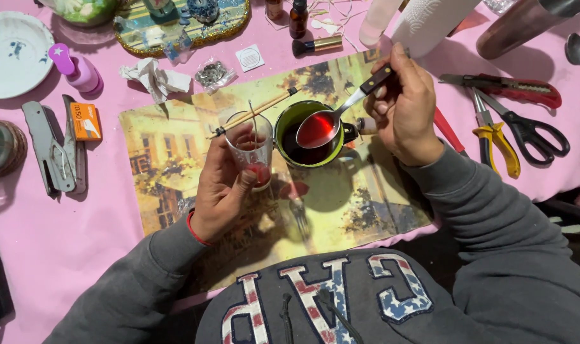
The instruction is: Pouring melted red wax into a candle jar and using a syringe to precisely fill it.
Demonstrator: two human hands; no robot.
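The left hand [223, 185] grips a small glass [251, 150] at nine o'clock of the green pot [307, 137], while the right hand [404, 108] holds a spoon [328, 124] of red liquid over the pot, handle toward two o'clock.

The spoon [320, 127] has a polished metal bowl, glossy under red liquid, and a dark wooden-looking handle. The small glass [251, 150] is clear and smooth, with a thin wooden stick [255, 114] across its rim. The pot [309, 134] looks enamelled, shiny green. The placemat [175, 159] is glossy, laminated-looking; the tablecloth [60, 242] is matt pink. Sleeves are soft grey fleece.
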